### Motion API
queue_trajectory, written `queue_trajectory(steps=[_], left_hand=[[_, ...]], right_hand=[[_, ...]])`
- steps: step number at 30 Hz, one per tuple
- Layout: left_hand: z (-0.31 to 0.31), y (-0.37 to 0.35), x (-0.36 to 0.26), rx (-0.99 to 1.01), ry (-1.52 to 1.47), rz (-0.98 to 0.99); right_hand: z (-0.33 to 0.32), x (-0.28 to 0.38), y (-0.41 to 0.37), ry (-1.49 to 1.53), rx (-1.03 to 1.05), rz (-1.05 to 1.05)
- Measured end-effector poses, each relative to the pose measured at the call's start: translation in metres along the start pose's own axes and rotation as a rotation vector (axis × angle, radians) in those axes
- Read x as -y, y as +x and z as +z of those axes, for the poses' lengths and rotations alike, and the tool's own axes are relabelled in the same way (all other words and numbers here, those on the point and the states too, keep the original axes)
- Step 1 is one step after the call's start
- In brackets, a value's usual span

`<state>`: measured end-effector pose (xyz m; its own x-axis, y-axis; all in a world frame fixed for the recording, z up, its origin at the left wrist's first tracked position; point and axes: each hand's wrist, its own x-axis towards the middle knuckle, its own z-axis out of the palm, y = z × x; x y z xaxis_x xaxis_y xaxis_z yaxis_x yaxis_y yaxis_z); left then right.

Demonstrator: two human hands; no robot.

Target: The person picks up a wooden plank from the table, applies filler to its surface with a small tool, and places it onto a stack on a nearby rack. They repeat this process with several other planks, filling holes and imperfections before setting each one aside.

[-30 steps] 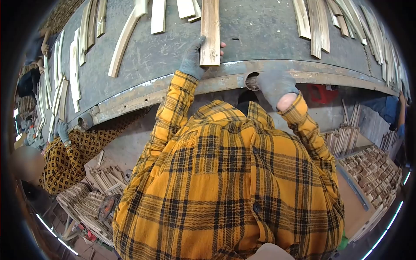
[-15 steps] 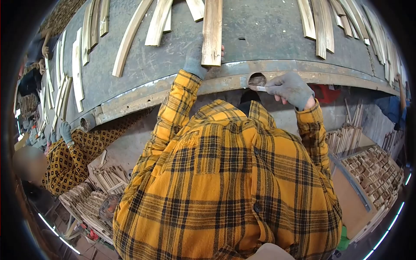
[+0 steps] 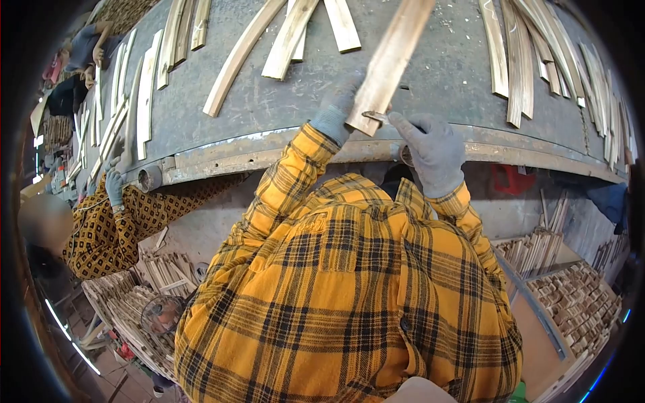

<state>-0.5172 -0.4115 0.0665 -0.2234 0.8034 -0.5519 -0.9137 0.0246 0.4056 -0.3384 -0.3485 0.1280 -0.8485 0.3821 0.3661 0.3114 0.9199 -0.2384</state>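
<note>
My left hand (image 3: 336, 111), in a grey glove, grips the near end of a long wooden strip (image 3: 393, 57) and holds it tilted to the right over the grey table (image 3: 269, 107). My right hand (image 3: 430, 151), also gloved, holds a small metal blade (image 3: 374, 115) whose tip touches the strip's near end. Both hands meet at the table's metal front edge (image 3: 282, 151). My yellow plaid shirt fills the lower part of the view.
Several curved wooden strips (image 3: 238, 57) lie across the table, with more (image 3: 531, 60) at the right. At left a person in a patterned top rests a gloved hand (image 3: 114, 185) on the edge. Stacks of wooden pieces (image 3: 578, 302) sit below right and bundles (image 3: 134, 316) below left.
My right hand came up from the hole under the table edge with the blade and reached the strip's end. My left hand lifted and tilted the strip to the right.
</note>
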Motion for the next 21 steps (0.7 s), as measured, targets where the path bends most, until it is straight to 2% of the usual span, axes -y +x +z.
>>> queue_trajectory(steps=[1, 4, 10, 13, 16, 19, 21], left_hand=[[0.006, -0.005, 0.0, -0.018, 0.091, -0.01], [0.0, -0.002, 0.002, 0.066, 0.144, -0.026], [-0.018, 0.005, -0.004, 0.302, -0.068, -0.116], [-0.012, 0.006, -0.001, 0.225, -0.024, -0.016], [-0.01, 0.0, -0.004, 0.102, -0.134, -0.045], [-0.01, 0.001, -0.002, 0.147, -0.073, 0.02], [-0.007, -0.004, 0.0, 0.119, -0.047, 0.067]], right_hand=[[-0.002, 0.0, -0.001, -0.055, -0.012, -0.044], [-0.014, -0.003, -0.008, 0.035, 0.011, 0.02], [-0.013, 0.013, -0.011, 0.045, 0.066, 0.131], [-0.012, 0.012, -0.018, -0.016, 0.074, 0.052], [-0.019, 0.017, -0.019, 0.029, 0.077, 0.051], [-0.013, 0.012, -0.009, -0.001, -0.006, 0.114], [-0.007, 0.015, -0.011, -0.018, 0.004, 0.07]])
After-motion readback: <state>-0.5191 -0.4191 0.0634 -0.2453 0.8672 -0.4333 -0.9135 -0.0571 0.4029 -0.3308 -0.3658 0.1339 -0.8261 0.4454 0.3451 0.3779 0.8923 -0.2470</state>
